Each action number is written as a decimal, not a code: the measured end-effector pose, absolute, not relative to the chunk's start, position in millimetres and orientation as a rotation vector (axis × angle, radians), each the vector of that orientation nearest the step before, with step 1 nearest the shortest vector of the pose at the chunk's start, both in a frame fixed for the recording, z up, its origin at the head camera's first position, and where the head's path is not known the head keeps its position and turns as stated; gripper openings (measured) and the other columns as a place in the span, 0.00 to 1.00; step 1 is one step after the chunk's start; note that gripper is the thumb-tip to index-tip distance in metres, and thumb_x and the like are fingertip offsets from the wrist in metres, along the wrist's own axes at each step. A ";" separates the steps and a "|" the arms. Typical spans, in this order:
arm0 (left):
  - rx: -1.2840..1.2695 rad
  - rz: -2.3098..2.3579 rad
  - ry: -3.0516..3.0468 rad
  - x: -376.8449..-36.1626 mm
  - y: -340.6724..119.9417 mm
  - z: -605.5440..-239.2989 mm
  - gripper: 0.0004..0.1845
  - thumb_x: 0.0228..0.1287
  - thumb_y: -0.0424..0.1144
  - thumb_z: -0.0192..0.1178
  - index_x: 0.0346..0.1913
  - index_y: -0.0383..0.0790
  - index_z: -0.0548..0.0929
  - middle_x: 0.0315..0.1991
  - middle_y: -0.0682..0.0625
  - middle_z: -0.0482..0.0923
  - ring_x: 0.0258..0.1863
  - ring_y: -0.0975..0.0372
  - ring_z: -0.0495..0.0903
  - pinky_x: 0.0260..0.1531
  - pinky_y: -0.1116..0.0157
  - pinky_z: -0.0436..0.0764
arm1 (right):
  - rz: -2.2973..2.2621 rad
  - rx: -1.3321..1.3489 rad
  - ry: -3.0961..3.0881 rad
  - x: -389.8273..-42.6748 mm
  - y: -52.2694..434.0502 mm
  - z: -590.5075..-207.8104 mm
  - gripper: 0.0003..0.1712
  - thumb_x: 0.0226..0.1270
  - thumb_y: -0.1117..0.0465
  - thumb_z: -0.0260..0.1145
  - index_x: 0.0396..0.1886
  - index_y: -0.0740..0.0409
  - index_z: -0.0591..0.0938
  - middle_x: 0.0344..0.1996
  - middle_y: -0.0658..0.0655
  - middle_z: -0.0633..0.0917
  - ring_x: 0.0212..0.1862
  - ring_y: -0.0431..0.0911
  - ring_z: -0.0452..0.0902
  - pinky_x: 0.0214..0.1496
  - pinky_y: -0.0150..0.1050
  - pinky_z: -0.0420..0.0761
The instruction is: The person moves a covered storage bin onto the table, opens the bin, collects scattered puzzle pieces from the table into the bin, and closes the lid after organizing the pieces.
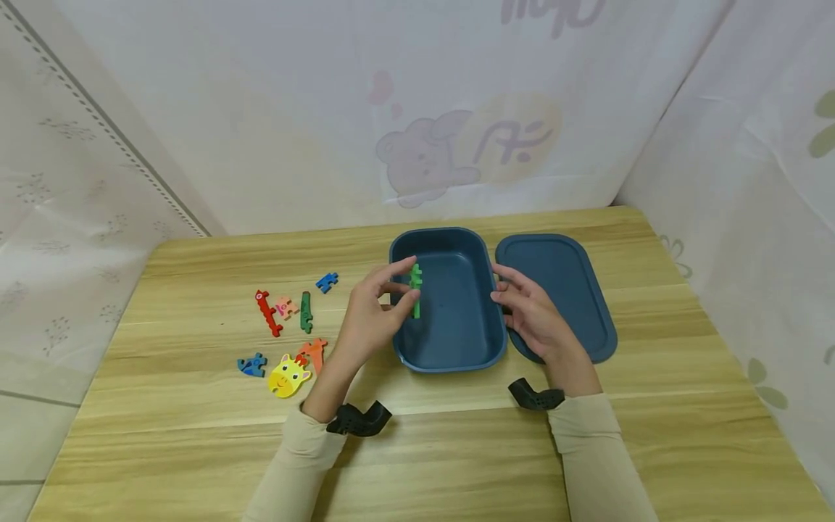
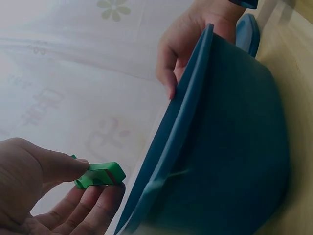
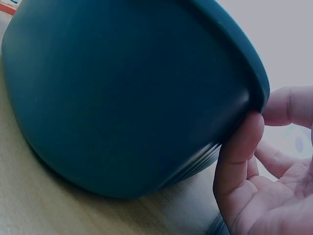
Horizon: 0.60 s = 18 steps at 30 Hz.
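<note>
A green puzzle piece (image 1: 416, 290) is pinched between the thumb and fingers of my left hand (image 1: 375, 312). That hand is at the left rim of the dark blue box (image 1: 450, 362), with the piece over the box's inside. In the left wrist view, the green piece (image 2: 100, 175) shows its thick edge, just left of the rim. My right hand (image 1: 531, 312) holds the right rim of the box; the right wrist view has thumb and finger on either side of that rim (image 3: 261, 93). The inside floor of the box is bare.
A blue lid (image 1: 567, 290) lies right of the box, partly under my right hand. Left of the box are several puzzle pieces: red (image 1: 267, 313), dark green (image 1: 306, 312), blue (image 1: 327, 282), another blue (image 1: 251, 365), orange (image 1: 315, 351), pink (image 1: 286, 307) and a yellow giraffe head (image 1: 288, 376).
</note>
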<state>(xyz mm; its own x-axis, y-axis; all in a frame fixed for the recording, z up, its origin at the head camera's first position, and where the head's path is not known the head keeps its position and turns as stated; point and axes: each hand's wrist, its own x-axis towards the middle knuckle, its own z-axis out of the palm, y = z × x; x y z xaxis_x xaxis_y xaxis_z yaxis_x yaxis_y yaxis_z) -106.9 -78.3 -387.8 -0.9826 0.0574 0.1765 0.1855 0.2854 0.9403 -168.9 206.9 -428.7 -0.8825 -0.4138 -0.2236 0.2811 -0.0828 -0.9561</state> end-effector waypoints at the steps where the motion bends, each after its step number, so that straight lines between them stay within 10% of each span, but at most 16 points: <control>1: -0.239 -1.794 -2.426 -107.0 -77.2 -388.5 0.28 0.72 0.30 0.67 0.72 0.45 0.80 0.65 0.43 0.80 0.54 0.51 0.88 0.41 0.65 0.91 | -2.012 -0.145 1.740 -169.0 206.9 -428.8 0.38 0.83 0.65 0.56 0.86 0.59 0.54 0.42 0.42 0.73 0.41 0.36 0.72 0.38 0.30 0.78; 18: -0.397 -1.412 -2.508 -102.4 -63.2 -390.0 0.24 0.69 0.27 0.68 0.66 0.45 0.85 0.61 0.48 0.86 0.50 0.56 0.89 0.39 0.67 0.90 | -1.989 -0.152 1.777 -167.8 206.7 -427.9 0.38 0.83 0.64 0.56 0.86 0.59 0.54 0.43 0.42 0.72 0.42 0.36 0.71 0.38 0.31 0.77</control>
<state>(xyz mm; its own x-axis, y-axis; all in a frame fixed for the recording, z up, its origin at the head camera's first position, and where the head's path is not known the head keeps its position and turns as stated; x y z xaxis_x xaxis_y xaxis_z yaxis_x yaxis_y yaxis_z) -102.4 -63.2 -390.0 -0.9355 0.1187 0.3328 0.3462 0.4973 0.7956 -167.8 206.7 -427.9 -0.8851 -0.4092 -0.2217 0.2662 -0.0545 -0.9624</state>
